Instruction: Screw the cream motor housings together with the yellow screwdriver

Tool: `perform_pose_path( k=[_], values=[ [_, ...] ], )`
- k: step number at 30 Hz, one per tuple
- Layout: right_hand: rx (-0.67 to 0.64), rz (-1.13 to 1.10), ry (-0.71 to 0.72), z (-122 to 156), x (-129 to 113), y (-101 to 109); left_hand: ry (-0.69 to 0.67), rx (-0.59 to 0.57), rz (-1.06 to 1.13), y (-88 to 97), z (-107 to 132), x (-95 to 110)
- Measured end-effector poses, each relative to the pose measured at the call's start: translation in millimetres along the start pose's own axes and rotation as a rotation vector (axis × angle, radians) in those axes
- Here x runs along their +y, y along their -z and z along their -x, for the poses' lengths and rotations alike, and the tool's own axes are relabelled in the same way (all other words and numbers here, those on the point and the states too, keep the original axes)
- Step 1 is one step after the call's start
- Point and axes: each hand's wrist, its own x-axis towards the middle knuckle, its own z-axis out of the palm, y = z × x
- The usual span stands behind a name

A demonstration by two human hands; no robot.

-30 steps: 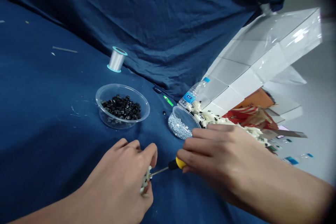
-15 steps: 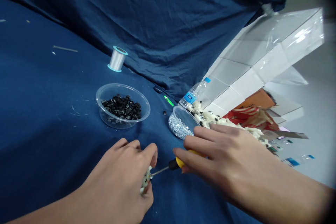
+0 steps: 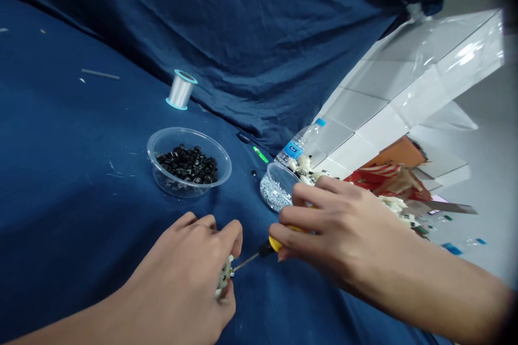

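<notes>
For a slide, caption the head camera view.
Left hand grips a small white part as the right hand sets a yellow-handled screwdriver to it, beside a clear bowl of black pieces.

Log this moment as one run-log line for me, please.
left hand: holds white piece | right hand: grips yellow-handled screwdriver | shaft tip: at piece

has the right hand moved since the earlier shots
Yes, the right hand has moved up the view, toward the clear plastic bowl of silver bits, and now overlaps its right side.
</notes>
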Motion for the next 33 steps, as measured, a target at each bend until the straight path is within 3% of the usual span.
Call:
perform_pose_path(
  k=[4, 9, 14, 20, 26, 33],
  values=[
    [-0.040, 0.047, 0.010, -1, -3, 5, -0.003, 0.003, -0.008, 1.4, 0, 1],
    [-0.160, -0.102, 0.006, 0, -4, 13, 0.030, -0.031, -0.018, 9.3, -4, 6],
    [-0.129, -0.103, 0.035, -2, -4, 9, 0.040, -0.057, -0.021, 13.3, -3, 9],
    [-0.257, -0.233, -0.056, -1, -4, 16, 0.050, -0.057, -0.041, 13.3, 0, 9],
    [-0.240, -0.247, -0.010, -2, -2, 14, 0.068, -0.069, -0.043, 15.1, 0, 11],
    [-0.240, -0.365, -0.137, 0, -2, 11, 0.059, -0.071, -0.063, 13.7, 0, 11]
  ],
)
